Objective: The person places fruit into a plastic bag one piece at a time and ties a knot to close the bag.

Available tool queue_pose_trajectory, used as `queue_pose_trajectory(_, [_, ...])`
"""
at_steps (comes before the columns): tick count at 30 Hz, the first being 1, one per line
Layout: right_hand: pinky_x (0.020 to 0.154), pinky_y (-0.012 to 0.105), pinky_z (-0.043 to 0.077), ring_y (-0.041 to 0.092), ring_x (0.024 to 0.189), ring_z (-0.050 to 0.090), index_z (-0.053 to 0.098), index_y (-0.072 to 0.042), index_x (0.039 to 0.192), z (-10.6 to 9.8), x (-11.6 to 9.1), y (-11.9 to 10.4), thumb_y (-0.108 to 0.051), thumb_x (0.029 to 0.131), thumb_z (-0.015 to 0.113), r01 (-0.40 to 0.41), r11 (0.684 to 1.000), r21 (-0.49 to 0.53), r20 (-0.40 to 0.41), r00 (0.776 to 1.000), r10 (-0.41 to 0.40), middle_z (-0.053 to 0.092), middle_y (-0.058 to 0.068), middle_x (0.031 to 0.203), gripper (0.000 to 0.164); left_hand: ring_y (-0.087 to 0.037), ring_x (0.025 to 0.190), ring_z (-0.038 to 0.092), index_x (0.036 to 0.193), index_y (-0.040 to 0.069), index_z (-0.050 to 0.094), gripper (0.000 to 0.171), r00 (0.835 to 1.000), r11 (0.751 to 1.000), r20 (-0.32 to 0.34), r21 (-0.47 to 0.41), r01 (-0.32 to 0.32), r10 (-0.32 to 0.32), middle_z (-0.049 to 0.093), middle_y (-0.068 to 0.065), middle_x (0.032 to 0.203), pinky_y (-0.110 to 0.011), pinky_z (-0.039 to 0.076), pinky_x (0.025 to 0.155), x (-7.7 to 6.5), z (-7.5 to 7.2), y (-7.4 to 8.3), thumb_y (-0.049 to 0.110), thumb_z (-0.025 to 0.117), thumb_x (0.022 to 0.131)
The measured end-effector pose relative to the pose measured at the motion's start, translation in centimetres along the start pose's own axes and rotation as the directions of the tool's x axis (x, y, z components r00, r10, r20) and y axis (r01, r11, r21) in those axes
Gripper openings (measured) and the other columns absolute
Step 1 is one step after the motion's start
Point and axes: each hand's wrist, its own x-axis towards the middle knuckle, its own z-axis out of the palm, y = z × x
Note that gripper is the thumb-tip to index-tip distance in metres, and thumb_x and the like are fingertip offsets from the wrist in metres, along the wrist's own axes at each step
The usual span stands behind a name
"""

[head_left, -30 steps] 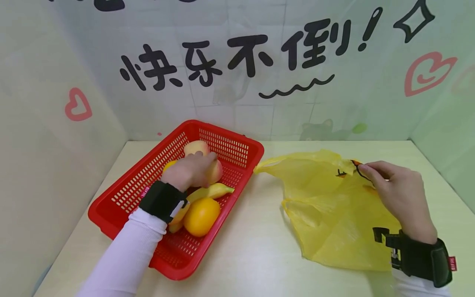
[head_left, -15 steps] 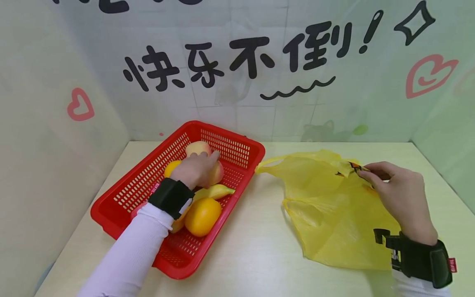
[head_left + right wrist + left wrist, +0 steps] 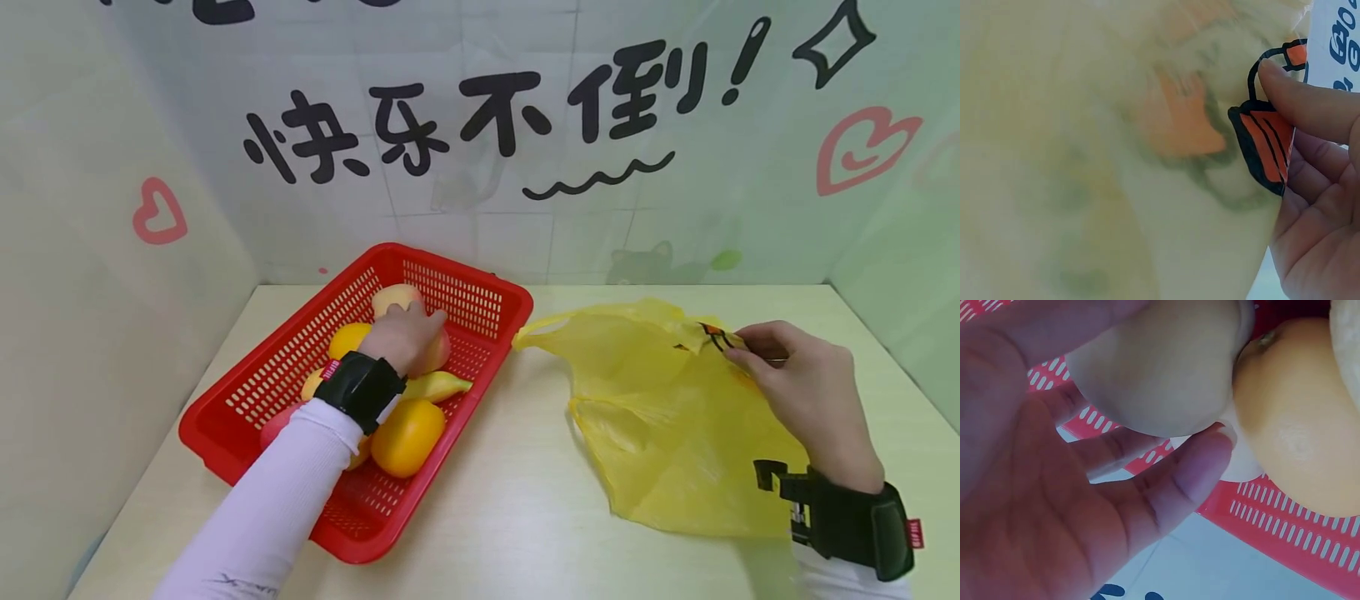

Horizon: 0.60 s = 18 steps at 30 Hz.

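My left hand (image 3: 401,337) reaches into the red plastic basket (image 3: 519,293), its thumb and fingers round a peach (image 3: 437,350). In the left wrist view this peach (image 3: 1154,369) lies between thumb and fingers, against an orange-yellow fruit (image 3: 1304,419). A second peach (image 3: 393,298) lies just behind the hand. Over on the right, my right hand (image 3: 813,383) pinches the printed edge of a yellow plastic bag (image 3: 660,450) between thumb and forefinger. In the right wrist view the thumb presses on the bag's black-and-orange print (image 3: 1266,147).
Also in the basket are a banana (image 3: 441,386), a large orange-yellow fruit (image 3: 408,437), a yellow fruit (image 3: 348,339) and a pinkish-red fruit (image 3: 277,425). Bare pale tabletop (image 3: 517,492) separates basket and bag. A printed cloth wall (image 3: 487,242) stands behind.
My left hand has shifted slightly right and turned over the peach, uncovering more fruit on its left. The right hand has drawn the bag's pinched edge up slightly.
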Motion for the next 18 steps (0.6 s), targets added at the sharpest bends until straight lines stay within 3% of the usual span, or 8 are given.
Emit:
queue_pose_trajectory(10, [0.059, 0.002, 0.039, -0.025, 0.068, 0.039, 0.073, 0.003, 0.104, -0.06, -0.04, -0.06, -0.016, 0.089, 0.073, -0.025, 1.000, -0.019, -0.003, 1.000, 0.025, 0.072, 0.026, 0.092, 0.024, -0.041, 0.111, 0.056, 0.150, 0.015, 0.039, 0.071, 1.000, 0.999, -0.019, 0.032, -0.010, 0.010, 0.050, -0.025, 0.137, -0.051, 0.052, 0.099, 0.50, -0.03, -0.41, 0.028, 0.072, 0.089])
queue_pose_trajectory(18, [0.058, 0.004, 0.039, -0.024, 0.068, 0.038, 0.073, 0.003, 0.106, -0.20, -0.09, 0.02, -0.019, 0.091, 0.071, -0.034, 0.999, -0.029, 0.012, 0.999, 0.034, 0.073, 0.025, 0.093, 0.026, -0.032, 0.098, 0.060, 0.141, 0.010, 0.045, 0.071, 0.996, 0.999, -0.084, 0.023, -0.040, 0.042, 0.064, -0.015, 0.116, -0.047, 0.056, 0.090, 0.19, -0.40, -0.87, 0.035, 0.075, 0.082])
